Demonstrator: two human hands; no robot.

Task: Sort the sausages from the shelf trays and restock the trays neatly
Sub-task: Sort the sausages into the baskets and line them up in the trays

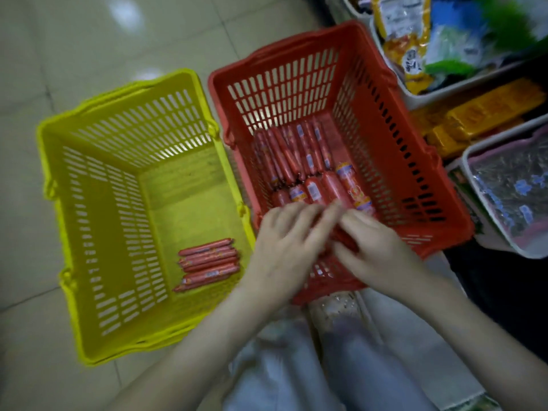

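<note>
small stack of thin red sausages (207, 264) lying parallel on yellow basket (98, 221) floor, near-right corner, red basket (385, 161) holds longer thin sausages (292, 152) lined lengthwise at far end, thick labelled sausages (323, 188) side by side nearer

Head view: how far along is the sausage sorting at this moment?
Done: a small stack of thin red sausages lies in the yellow slotted plastic basket. In hand: the right hand holds a blurred red bundle over the red slotted plastic basket, the left hand against it. Remaining: many thin and thick sausages lie there; no sausages show in the shelf trays.
</note>
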